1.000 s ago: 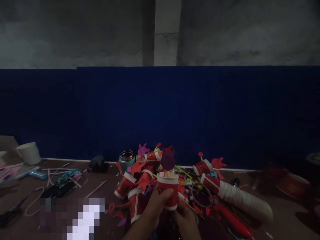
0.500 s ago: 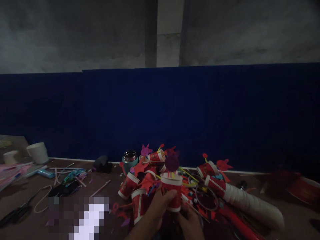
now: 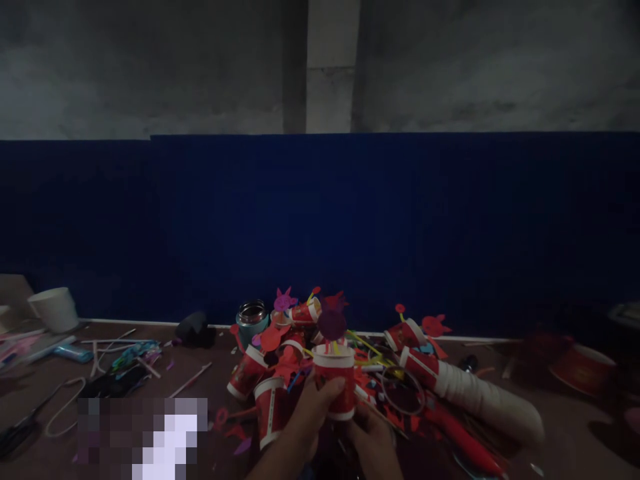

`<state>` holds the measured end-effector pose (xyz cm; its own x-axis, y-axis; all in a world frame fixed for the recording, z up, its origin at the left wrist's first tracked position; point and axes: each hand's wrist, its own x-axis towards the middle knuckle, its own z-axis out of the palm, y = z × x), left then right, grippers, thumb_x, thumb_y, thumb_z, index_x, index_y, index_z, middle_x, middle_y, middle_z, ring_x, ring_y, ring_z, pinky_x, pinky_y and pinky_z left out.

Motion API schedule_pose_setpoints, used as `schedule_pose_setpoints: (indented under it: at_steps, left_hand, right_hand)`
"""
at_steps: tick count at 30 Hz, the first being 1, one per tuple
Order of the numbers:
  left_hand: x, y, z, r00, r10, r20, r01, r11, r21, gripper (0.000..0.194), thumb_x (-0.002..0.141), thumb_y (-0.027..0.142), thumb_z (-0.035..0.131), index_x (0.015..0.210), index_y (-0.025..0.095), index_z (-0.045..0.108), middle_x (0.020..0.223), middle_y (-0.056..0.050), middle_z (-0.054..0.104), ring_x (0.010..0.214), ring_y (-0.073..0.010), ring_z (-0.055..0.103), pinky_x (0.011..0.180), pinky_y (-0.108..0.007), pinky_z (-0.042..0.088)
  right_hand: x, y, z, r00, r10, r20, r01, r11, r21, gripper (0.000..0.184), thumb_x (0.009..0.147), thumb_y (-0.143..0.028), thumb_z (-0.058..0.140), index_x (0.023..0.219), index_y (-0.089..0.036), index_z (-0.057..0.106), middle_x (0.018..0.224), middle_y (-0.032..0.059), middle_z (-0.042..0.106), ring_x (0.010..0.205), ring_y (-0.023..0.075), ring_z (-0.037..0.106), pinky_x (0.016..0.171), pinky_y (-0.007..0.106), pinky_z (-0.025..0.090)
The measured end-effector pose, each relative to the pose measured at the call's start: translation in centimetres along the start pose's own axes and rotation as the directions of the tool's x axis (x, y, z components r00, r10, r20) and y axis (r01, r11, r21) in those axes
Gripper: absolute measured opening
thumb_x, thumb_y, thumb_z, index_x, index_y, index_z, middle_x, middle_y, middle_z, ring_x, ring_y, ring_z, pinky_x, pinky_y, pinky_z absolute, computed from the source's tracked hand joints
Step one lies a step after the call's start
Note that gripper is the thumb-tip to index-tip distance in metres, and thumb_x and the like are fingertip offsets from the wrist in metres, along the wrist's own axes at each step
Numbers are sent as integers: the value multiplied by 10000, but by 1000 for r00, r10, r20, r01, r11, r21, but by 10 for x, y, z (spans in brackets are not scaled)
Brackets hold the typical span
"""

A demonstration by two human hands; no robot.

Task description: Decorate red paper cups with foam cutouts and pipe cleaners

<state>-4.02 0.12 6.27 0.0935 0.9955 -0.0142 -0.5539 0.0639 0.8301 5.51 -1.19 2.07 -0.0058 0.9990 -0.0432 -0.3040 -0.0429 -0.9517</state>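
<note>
My left hand point(image 3: 311, 408) is wrapped around a red paper cup point(image 3: 346, 403) with a white rim, thumb across its front. The cup stands upright, and a dark purple paper animal cutout point(image 3: 332, 323) rises above it on what look like yellow straws. Low at the cup's right side, my right hand point(image 3: 371, 433) has its fingers curled in near the base; whatever they pinch is hidden in shadow. Around both hands lie more red paper cups point(image 3: 271, 408), several with straws and cutouts, such as a red cutout point(image 3: 435, 326).
A roll of stacked cups in white wrap point(image 3: 485, 403) lies at right, beside a ring of tape point(image 3: 424, 393). An open teal flask point(image 3: 251, 325) stands behind the pile. Scissors point(image 3: 23, 427) and a white cup point(image 3: 56, 311) are at left. A blue partition point(image 3: 320, 213) borders the back.
The view has turned slightly right, so everything sits a little further left. Both hands keep nearly the same pose at the cup.
</note>
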Motion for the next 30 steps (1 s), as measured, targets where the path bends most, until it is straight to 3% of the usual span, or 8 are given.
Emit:
schedule_pose_setpoints:
  at_steps: [5,9,12,16,19,24,30]
  left_hand:
    - [1,10,-2,998,-23,-52,24,1000,17,323,598,299,730,857,140,621,703,-43,679,635,-175,617,626,-292,469]
    - [-1,24,-4,995,22,-98,-21,1000,16,303,608,315,720,839,148,617,817,-58,693,682,-177,632,630,-277,470]
    - [-1,16,-2,997,-7,-75,7,1000,0,283,603,322,726,803,150,622,839,-61,692,721,-182,634,690,-295,473]
    - [0,-2,1,999,-16,-41,16,1000,-5,332,566,319,750,818,138,636,721,-48,680,674,-185,623,684,-307,471]
    - [0,2,0,998,-13,-62,14,1000,14,311,574,313,746,800,136,629,723,-49,681,663,-180,620,667,-302,475]
    - [-2,20,-5,996,1,-94,0,1000,11,288,627,320,713,835,154,603,799,-53,696,696,-173,635,677,-293,480]
    - [0,20,-5,998,-5,-60,5,1000,-5,328,612,323,721,859,155,587,767,-44,690,702,-174,631,673,-289,479]
  right_hand:
    - [1,10,-2,999,10,43,-8,998,-55,347,518,-445,771,540,-163,570,431,-42,502,395,88,423,424,202,351]
    - [0,22,0,994,32,103,-23,995,-93,418,534,-533,728,513,-163,535,402,-56,461,354,59,355,371,180,281]
    - [0,16,-1,998,4,70,1,998,-65,410,525,-526,740,520,-161,553,420,-46,489,369,66,376,391,188,311]
    - [0,1,-2,1000,-17,7,17,998,-53,347,534,-470,758,570,-157,614,466,-18,555,385,93,418,413,216,343]
    - [-1,3,0,999,-40,21,42,997,-63,348,537,-467,757,562,-159,597,456,-23,538,403,96,428,414,208,335]
    - [1,25,-2,987,87,137,-66,986,-152,440,533,-561,714,531,-179,495,408,-55,463,332,56,337,352,188,255]
    - [5,18,-3,986,26,166,-20,999,-38,313,576,-434,731,603,-171,564,503,-26,543,484,112,496,485,208,393]
